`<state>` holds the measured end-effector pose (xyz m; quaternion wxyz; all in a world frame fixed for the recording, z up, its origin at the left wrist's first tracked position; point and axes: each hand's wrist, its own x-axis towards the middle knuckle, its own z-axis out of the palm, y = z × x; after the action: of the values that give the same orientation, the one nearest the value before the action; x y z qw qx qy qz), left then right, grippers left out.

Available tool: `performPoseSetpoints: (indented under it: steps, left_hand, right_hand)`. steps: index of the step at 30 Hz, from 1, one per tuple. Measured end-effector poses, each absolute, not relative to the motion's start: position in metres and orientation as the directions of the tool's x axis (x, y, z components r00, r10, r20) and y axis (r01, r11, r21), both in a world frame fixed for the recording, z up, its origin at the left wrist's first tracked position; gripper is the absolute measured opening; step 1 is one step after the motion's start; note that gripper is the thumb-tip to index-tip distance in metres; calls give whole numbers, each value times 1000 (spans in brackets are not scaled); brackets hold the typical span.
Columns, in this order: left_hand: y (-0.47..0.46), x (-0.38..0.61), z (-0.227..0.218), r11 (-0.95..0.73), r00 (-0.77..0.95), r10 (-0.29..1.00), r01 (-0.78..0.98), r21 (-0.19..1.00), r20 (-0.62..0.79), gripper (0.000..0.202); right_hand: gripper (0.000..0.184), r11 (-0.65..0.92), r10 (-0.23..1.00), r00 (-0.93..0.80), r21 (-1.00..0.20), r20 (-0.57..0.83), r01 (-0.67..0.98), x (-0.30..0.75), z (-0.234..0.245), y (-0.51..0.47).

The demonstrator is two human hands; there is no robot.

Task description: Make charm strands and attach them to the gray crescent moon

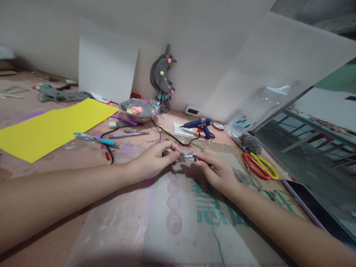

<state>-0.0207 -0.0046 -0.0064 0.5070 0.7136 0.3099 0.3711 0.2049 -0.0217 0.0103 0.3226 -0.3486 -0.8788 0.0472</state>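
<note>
My left hand [152, 160] and my right hand [215, 168] meet over the middle of the table. Both pinch one small grey, glittery craft piece [182, 158] between their fingertips, just above a printed plastic sheet [178, 218]. The left fingers close on its left end, the right fingers on its shiny right end. What the piece is exactly is too small to tell.
A blue glue gun [200, 126] and its black cord lie behind the hands. Red and yellow scissors [260, 165] and grey yarn [251, 143] are at the right, a dark tablet [317, 211] at the table's right edge. Yellow paper [50, 128], pens [96, 139] and a metal bowl [139, 110] are at the left.
</note>
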Motion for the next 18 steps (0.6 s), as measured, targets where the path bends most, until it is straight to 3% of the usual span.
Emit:
performPoseSetpoints:
  steps: [18]
  left_hand:
    - [-3, -19, -8, -225, 571, 798, -16, 974, 193, 26]
  right_hand:
    - [22, 774, 599, -582, -214, 550, 595, 205, 11, -23]
